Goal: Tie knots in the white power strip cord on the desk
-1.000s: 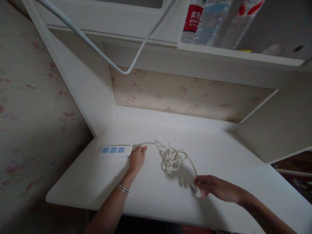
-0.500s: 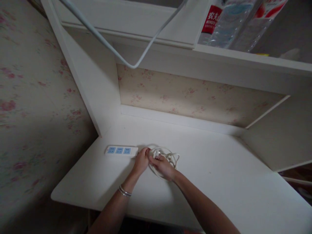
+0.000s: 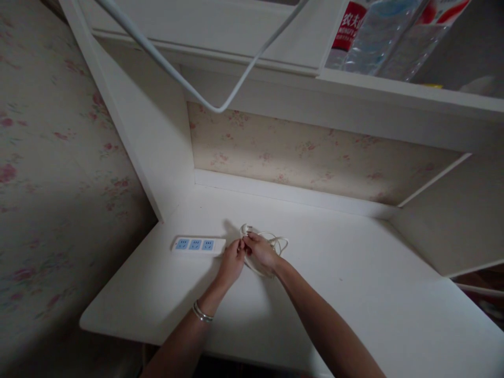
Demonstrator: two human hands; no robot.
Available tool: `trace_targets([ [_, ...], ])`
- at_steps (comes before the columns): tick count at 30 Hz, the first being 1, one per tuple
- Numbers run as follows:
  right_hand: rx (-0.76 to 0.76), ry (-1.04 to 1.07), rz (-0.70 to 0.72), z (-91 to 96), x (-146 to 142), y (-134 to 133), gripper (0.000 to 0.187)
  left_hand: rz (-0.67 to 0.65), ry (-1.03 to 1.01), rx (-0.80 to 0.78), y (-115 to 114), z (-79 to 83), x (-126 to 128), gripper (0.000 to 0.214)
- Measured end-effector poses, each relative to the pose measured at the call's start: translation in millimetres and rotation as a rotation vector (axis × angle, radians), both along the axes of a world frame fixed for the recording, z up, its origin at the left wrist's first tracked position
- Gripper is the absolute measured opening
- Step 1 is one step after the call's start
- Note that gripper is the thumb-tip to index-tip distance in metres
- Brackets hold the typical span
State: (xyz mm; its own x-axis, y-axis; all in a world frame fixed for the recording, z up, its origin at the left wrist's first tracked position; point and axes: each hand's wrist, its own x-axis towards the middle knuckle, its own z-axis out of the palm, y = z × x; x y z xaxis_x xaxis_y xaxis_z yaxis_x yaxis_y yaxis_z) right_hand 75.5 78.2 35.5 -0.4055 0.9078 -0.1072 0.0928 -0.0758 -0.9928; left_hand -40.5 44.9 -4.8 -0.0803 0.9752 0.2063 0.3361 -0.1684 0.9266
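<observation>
A white power strip [image 3: 199, 245] with three blue sockets lies on the desk, just left of my hands. Its white cord [image 3: 280, 241] is loosely coiled on the desktop, partly behind and under my right hand. My left hand [image 3: 232, 259] is closed, its fingertips pinching the cord near the strip's right end. Beside it, my right hand [image 3: 260, 250] also pinches the cord, with the fingertips of both hands almost touching. A white plug [image 3: 246, 229] sticks up just beyond the fingertips, its prongs toward the right. Exactly where the fingers grip is partly hidden.
The white desk [image 3: 354, 310] has a side panel [image 3: 129, 115] at left and a shelf [image 3: 394, 94] above. Plastic bottles [image 3: 378, 37] stand on that shelf at upper right. A thick white cable or bar [image 3: 216, 109] hangs across the upper foreground.
The plug has come up into view above my fingertips. My right hand has shifted slightly up and left, and the coil looks smaller and more gathered.
</observation>
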Motion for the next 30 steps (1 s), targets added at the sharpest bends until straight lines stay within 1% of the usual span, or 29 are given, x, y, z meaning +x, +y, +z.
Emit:
trace_targets([
  [2,0.042,-0.065,0.001,4.3,7,2,0.024,0.036,0.007,0.015,0,-4.2,1,0.020],
  [3,0.089,-0.150,0.002,7.1,11,2,0.024,0.056,-0.008,0.020,0,-6.5,1,0.022],
  [6,0.290,-0.548,0.020,16.3,21,-3,0.030,0.103,-0.066,0.021,0,-12.5,2,0.035],
  [8,0.383,-0.736,0.043,21.1,24,-8,0.028,0.103,-0.081,0.012,-1,-14.2,3,0.038],
  [10,0.428,-0.794,0.056,24.5,26,-14,0.023,0.111,-0.055,0.006,-2,-13.9,4,0.036],
  [12,0.480,-0.834,0.057,27.0,25,-19,0.023,0.135,0.006,0.017,-2,-12.3,5,0.033],
  [15,0.620,-0.925,0.070,30.7,25,-24,0.032,0.152,0.119,0.031,-2,-9.7,4,0.031],
  [18,0.757,-1.024,0.059,34.5,29,-25,0.028,0.133,0.222,0.050,-4,-7.1,3,0.033],
  [21,0.801,-1.014,0.020,36.9,34,-23,0.026,0.092,0.310,0.075,-7,-2.4,4,0.035],
  [26,0.722,-1.014,-0.079,39.6,39,-18,0.025,0.035,0.377,0.074,-11,6.6,5,0.034],
  [28,0.703,-1.018,-0.061,42.0,40,-15,0.025,0.024,0.373,0.091,-12,8.4,5,0.027],
  [30,0.668,-1.018,-0.032,45.1,41,-11,0.026,0.012,0.395,0.102,-12,9.4,5,0.025],
])
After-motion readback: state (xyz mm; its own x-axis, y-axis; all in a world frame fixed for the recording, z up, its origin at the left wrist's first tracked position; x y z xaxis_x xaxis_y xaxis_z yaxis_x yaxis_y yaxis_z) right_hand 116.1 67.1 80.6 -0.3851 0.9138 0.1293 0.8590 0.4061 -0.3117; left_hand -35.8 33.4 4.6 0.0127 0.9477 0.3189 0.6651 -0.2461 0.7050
